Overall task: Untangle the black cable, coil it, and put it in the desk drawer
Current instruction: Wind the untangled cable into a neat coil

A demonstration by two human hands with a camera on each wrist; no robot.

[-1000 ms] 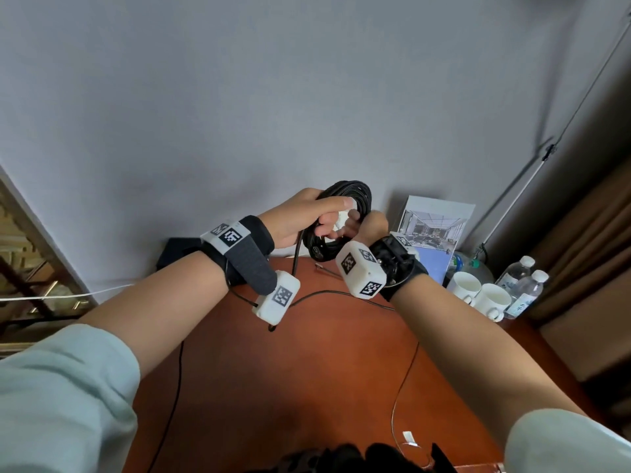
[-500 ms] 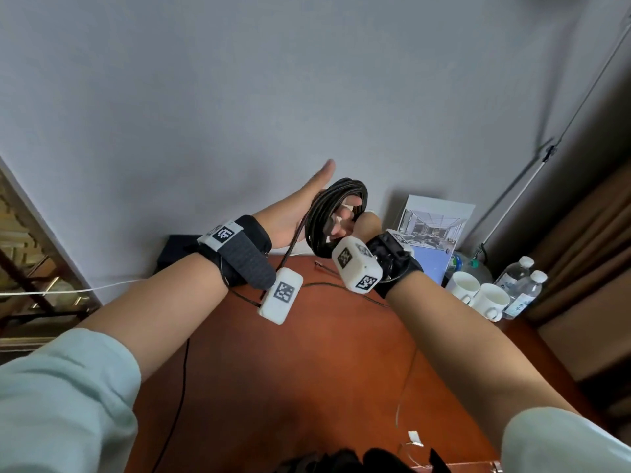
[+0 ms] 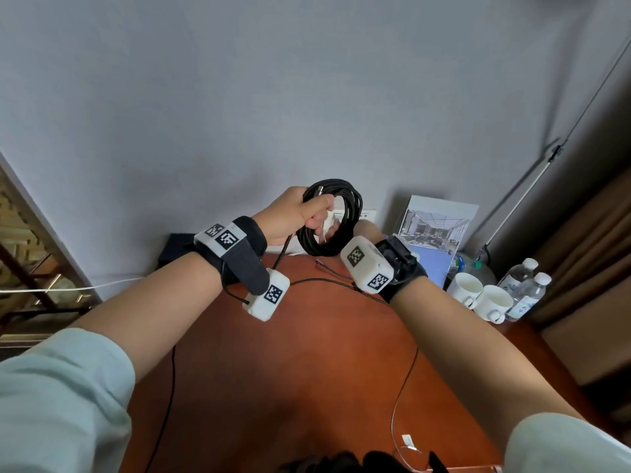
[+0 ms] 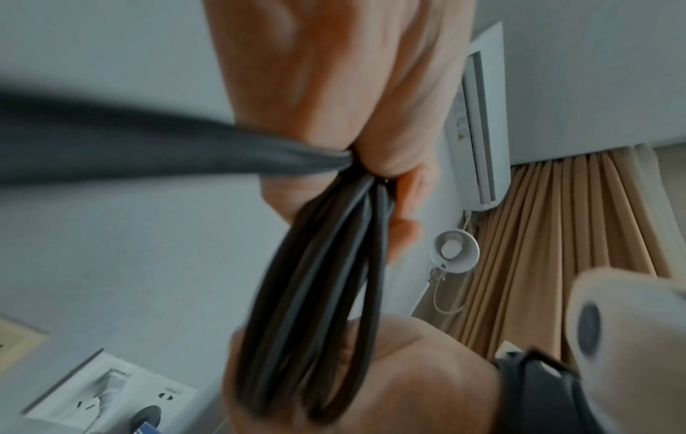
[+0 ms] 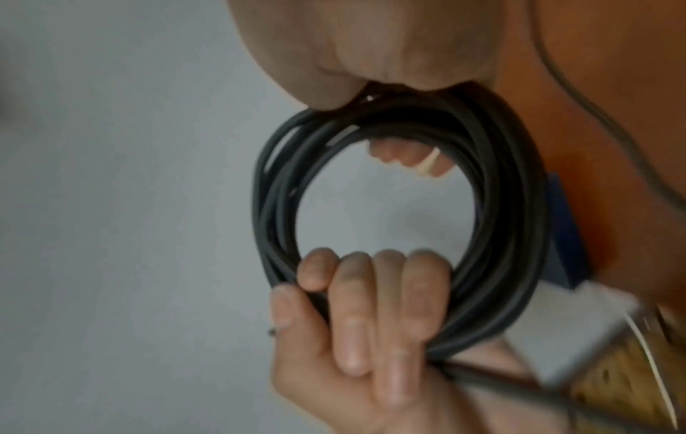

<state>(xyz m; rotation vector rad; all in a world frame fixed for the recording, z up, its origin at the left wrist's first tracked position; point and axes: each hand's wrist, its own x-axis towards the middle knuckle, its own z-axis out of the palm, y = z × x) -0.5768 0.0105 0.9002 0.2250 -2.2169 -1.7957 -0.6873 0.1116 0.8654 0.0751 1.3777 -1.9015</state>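
Both hands hold the black cable up in front of the grey wall, above the reddish-brown desk. Left hand has all four fingers and thumb curled round one side of the coil; right hand grips the opposite side. It forms a neat round ring of several stacked loops, with one loose tail dropping below the left fist.

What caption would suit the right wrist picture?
Two hands hold a coiled black cable: the left hand curls its fingers through the loop, the right hand grips the opposite side.
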